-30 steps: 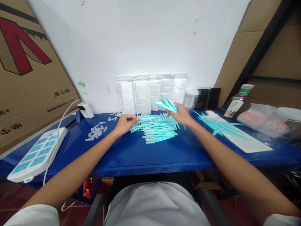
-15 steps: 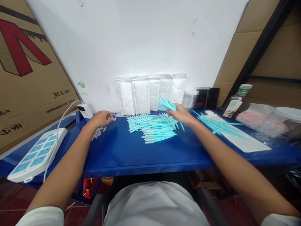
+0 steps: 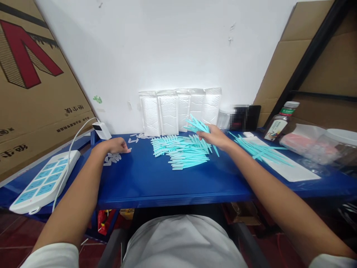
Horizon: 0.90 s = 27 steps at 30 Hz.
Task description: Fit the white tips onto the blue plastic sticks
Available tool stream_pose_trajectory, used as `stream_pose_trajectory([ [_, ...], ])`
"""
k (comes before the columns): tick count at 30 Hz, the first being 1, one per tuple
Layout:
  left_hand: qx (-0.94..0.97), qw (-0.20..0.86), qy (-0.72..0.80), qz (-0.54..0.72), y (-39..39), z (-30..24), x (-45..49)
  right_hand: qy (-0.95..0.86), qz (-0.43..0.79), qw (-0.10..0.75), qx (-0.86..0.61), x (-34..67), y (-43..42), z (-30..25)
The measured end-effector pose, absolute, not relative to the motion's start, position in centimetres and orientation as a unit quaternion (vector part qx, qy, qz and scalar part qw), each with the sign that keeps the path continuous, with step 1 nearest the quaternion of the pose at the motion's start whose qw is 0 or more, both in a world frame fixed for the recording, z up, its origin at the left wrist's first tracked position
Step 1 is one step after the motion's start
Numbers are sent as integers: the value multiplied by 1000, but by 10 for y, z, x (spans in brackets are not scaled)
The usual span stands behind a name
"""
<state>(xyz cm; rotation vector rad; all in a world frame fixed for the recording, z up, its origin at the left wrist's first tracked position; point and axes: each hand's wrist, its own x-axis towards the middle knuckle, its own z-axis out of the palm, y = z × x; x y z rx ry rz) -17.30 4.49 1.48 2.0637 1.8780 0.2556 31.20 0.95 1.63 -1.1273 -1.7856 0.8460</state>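
My right hand [image 3: 216, 137] is closed on a bundle of teal plastic sticks [image 3: 196, 125] that fans up and to the left above the blue table [image 3: 156, 182]. Just left of it a loose pile of the same teal sticks [image 3: 181, 150] lies on the table. My left hand [image 3: 115, 145] rests at the table's left, fingers curled with the tips pinched over the small clear caps [image 3: 111, 159] scattered there. What the fingers hold is too small to see.
White padded pouches [image 3: 180, 110] lean on the wall behind the pile. More teal sticks [image 3: 259, 150] lie on a white sheet at the right, beside a bottle [image 3: 281, 120] and clear bags [image 3: 309, 143]. A white power strip [image 3: 41, 182] and charger [image 3: 100, 130] sit left.
My left hand left the near edge of the teal pile and moved left to the clear caps. My right hand stayed put, holding the bundle.
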Motion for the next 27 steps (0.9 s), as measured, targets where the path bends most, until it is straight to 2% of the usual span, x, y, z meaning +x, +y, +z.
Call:
stream_pose_trajectory([
  [3, 750, 199, 626, 80, 42, 19, -152, -715, 368, 404, -436, 312, 7, 18],
  [6, 778, 221, 547, 216, 35, 17, -117, -723, 396, 380, -419, 312, 4, 20],
  [10, 757, 315, 444, 361, 19, 5, -64, -726, 425, 366, -398, 309, -1, 23],
  [18, 660, 448, 383, 465, -4, -7, -15, -736, 447, 352, -366, 298, -13, 25],
  [27, 638, 411, 421, 498, -2, -10, -14, -753, 451, 314, -362, 293, -17, 23],
])
